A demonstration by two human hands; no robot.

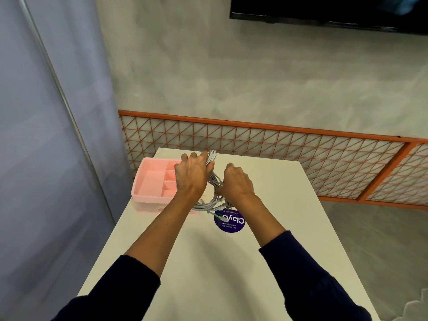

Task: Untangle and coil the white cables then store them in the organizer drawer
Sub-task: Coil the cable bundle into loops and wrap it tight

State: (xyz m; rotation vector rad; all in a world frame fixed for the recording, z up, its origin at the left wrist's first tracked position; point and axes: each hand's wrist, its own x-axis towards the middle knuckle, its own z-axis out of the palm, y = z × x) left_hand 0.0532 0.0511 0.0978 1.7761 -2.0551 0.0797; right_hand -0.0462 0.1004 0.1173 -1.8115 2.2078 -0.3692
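Note:
A bundle of white cables (214, 181) is held up over the white table (231, 262), looped between both hands. My left hand (192, 174) grips the upper part of the loops, fingers curled round them near the table's far edge. My right hand (236, 181) is closed around the loops' right side, just beside the left hand. The lower loops and a plug end hang down to the table near a round sticker. A pink organizer drawer (150, 181) with several compartments sits at the table's far left corner, partly hidden by my left hand.
A round dark blue sticker (229, 222) lies on the table under the cables. An orange wire-grid panel (301, 158) runs along the floor beyond the table. A grey curtain (46, 135) hangs at the left.

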